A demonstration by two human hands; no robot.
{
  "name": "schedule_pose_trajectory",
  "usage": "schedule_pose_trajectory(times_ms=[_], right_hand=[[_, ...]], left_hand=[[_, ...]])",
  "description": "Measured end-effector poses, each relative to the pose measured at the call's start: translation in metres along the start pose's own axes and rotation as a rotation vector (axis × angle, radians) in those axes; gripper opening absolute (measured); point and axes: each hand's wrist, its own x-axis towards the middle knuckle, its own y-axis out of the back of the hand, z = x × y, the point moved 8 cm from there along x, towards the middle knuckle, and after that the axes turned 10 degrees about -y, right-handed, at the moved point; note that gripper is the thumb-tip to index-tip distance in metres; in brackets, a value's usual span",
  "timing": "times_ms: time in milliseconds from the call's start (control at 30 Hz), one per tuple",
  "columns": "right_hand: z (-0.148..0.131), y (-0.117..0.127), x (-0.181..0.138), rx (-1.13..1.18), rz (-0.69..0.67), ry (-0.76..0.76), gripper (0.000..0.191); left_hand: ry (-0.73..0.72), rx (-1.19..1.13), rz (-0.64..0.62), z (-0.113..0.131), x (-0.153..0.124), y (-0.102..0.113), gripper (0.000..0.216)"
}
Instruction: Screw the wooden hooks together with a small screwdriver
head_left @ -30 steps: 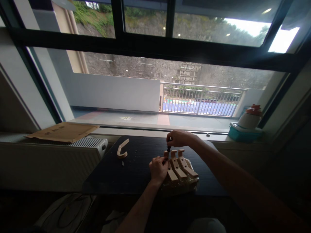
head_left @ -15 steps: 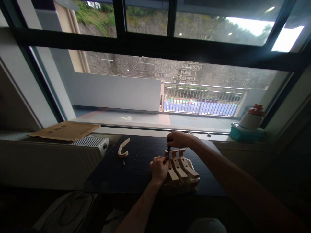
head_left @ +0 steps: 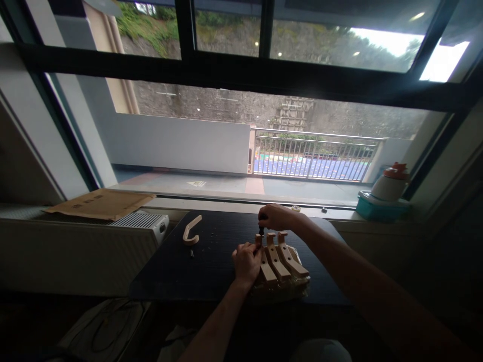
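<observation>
Three pale wooden hooks lie side by side on a plastic-wrapped bundle (head_left: 300, 288): a left hook (head_left: 268, 273), a middle hook (head_left: 278, 260) and a right hook (head_left: 292, 259). My left hand (head_left: 247, 261) is closed around the upper part of the left hook, partly covering it. Above that hook, my right hand (head_left: 279, 217) grips a dark screwdriver (head_left: 261, 230), held upright with its tip down at the hook. The tip itself is too small to make out. Off to the left lie a J-shaped wooden hook (head_left: 191, 239) and small screws (head_left: 192, 253).
Everything rests on a dark table (head_left: 169, 276) below a window. A radiator (head_left: 86, 251) with a brown envelope (head_left: 101, 203) stands at left. A tape roll (head_left: 296, 208), a teal box (head_left: 383, 206) and a white bottle (head_left: 390, 181) sit on the sill.
My right hand and the screwdriver have shifted very slightly; both hands stay at the left hook. The tape roll on the sill shows more clearly now.
</observation>
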Motion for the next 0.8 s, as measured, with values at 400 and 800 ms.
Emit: schedule_pose_trajectory(times_ms=[400,800], right_hand=[[0.0012,0.0032,-0.0030,-0.048,0.042,0.003,0.024],[0.0067,0.0012,-0.0015,-0.045,0.055,0.015,0.026]], left_hand=[[0.051,0.040,-0.031,-0.0001,0.0021,-0.0008,0.015],[0.012,0.068,-0.023,0.0078,-0.0005,0.0060,0.012]])
